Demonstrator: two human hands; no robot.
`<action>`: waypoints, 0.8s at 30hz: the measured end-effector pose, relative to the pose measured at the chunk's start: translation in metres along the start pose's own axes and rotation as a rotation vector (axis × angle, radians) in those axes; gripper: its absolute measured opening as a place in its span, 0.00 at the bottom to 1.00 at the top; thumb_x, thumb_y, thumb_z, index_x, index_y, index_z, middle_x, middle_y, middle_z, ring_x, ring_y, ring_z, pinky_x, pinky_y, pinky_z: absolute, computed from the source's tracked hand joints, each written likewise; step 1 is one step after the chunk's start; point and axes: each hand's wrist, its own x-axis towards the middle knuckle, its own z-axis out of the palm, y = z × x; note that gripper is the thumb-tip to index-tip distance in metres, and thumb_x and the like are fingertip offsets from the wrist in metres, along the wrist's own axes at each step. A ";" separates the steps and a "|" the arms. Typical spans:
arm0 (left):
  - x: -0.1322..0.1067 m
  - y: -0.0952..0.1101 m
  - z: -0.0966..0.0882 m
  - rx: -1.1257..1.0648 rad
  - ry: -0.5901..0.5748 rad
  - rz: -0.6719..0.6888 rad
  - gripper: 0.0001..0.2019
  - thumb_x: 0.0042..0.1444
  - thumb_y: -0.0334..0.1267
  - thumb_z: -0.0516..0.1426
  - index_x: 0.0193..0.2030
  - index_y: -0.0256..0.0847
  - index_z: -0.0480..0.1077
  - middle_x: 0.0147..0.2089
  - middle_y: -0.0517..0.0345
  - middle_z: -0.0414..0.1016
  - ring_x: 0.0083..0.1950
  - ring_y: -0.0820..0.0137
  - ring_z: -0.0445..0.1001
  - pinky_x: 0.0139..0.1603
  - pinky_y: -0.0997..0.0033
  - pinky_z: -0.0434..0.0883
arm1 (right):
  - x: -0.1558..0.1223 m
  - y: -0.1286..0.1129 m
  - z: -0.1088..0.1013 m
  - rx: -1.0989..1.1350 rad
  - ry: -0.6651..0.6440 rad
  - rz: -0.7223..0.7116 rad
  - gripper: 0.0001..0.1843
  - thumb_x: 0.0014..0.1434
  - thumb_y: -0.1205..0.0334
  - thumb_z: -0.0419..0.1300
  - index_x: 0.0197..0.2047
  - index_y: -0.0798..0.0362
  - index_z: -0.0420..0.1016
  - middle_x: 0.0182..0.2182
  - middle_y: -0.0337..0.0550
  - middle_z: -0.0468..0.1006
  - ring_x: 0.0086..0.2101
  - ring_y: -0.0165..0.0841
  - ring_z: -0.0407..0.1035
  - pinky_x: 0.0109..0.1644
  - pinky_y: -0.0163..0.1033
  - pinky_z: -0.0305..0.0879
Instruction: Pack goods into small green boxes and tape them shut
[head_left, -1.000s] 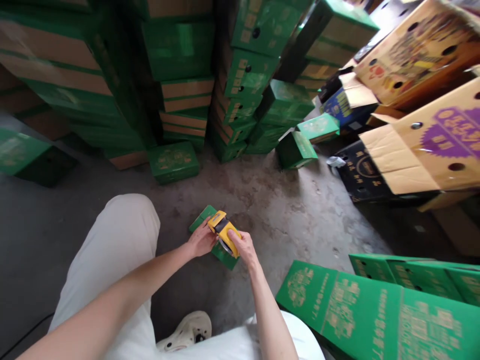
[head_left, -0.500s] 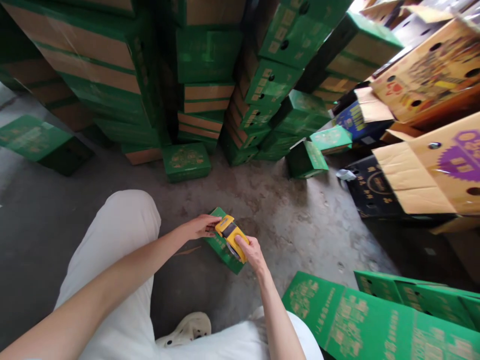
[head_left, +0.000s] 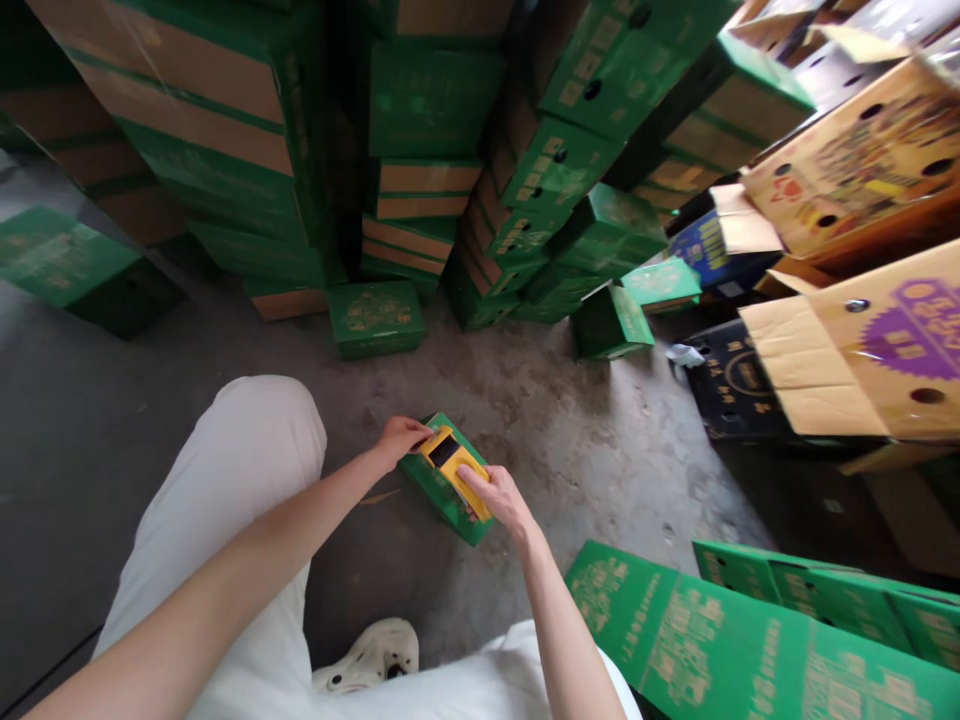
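A yellow tape dispenser point(head_left: 444, 452) with a dark band across it is gripped in my right hand point(head_left: 496, 492), thumb on top of its body. Just beneath it, a small green box point(head_left: 439, 492) rests on the concrete floor, partly covered by the dispenser. My left hand point(head_left: 403, 440) is at the dispenser's far left end with thumb and fingers pinched together. What lies between those fingertips is too small to make out.
Stacks of green cartons point(head_left: 435, 100) stand ahead, with a low green box point(head_left: 376, 318) in front. Open cartons point(head_left: 892, 340) crowd the right side. A large green carton point(head_left: 720, 640) lies at lower right. My knee point(head_left: 270, 430) and shoe point(head_left: 375, 655) are close by.
The tape dispenser has turned slightly and shifted a little left and down over the box. My left fingers, more spread before, have closed together at its end.
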 end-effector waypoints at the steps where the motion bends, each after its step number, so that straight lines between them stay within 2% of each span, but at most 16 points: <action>1: 0.004 0.000 -0.004 -0.004 0.030 0.010 0.05 0.51 0.34 0.69 0.30 0.35 0.80 0.26 0.56 0.78 0.27 0.72 0.74 0.33 0.72 0.72 | -0.001 0.000 -0.001 -0.008 -0.001 0.000 0.31 0.57 0.33 0.62 0.34 0.58 0.80 0.20 0.41 0.77 0.19 0.33 0.72 0.21 0.33 0.66; 4: 0.021 0.006 -0.028 -0.016 0.167 0.048 0.05 0.53 0.35 0.68 0.31 0.36 0.80 0.25 0.57 0.76 0.26 0.73 0.72 0.32 0.73 0.70 | -0.006 0.005 -0.005 -0.042 0.013 0.022 0.32 0.56 0.32 0.62 0.34 0.58 0.80 0.20 0.42 0.78 0.20 0.35 0.73 0.22 0.33 0.67; 7: 0.039 0.012 -0.054 0.001 0.305 0.088 0.06 0.54 0.37 0.67 0.32 0.37 0.80 0.26 0.56 0.76 0.29 0.71 0.74 0.33 0.74 0.70 | -0.011 0.011 -0.008 -0.114 0.081 0.047 0.32 0.56 0.31 0.62 0.30 0.57 0.78 0.19 0.43 0.77 0.20 0.37 0.74 0.21 0.33 0.66; 10: 0.052 0.011 -0.065 0.030 0.366 0.121 0.06 0.54 0.38 0.66 0.34 0.38 0.81 0.30 0.52 0.80 0.34 0.68 0.77 0.35 0.73 0.72 | -0.010 0.013 -0.006 -0.174 0.150 0.063 0.31 0.56 0.32 0.61 0.28 0.56 0.76 0.18 0.43 0.77 0.20 0.37 0.75 0.21 0.32 0.65; 14: 0.062 0.001 -0.064 0.065 0.429 0.136 0.07 0.55 0.39 0.65 0.37 0.40 0.82 0.37 0.50 0.83 0.41 0.65 0.80 0.41 0.70 0.74 | -0.002 0.003 0.001 -0.208 0.170 0.069 0.31 0.57 0.31 0.60 0.28 0.55 0.77 0.19 0.43 0.78 0.20 0.36 0.75 0.21 0.31 0.63; 19: 0.079 -0.017 -0.060 0.102 0.471 0.083 0.05 0.55 0.37 0.63 0.35 0.41 0.81 0.40 0.47 0.83 0.46 0.62 0.81 0.44 0.68 0.74 | 0.004 -0.015 0.006 -0.278 0.186 0.105 0.32 0.59 0.31 0.58 0.26 0.54 0.76 0.18 0.44 0.77 0.19 0.37 0.74 0.21 0.33 0.62; 24: 0.093 -0.049 -0.045 0.130 0.418 -0.018 0.05 0.55 0.36 0.64 0.35 0.39 0.81 0.36 0.48 0.83 0.41 0.62 0.82 0.41 0.67 0.75 | 0.007 -0.019 0.005 -0.360 0.233 0.109 0.32 0.60 0.33 0.57 0.21 0.53 0.72 0.17 0.45 0.76 0.20 0.37 0.74 0.22 0.33 0.60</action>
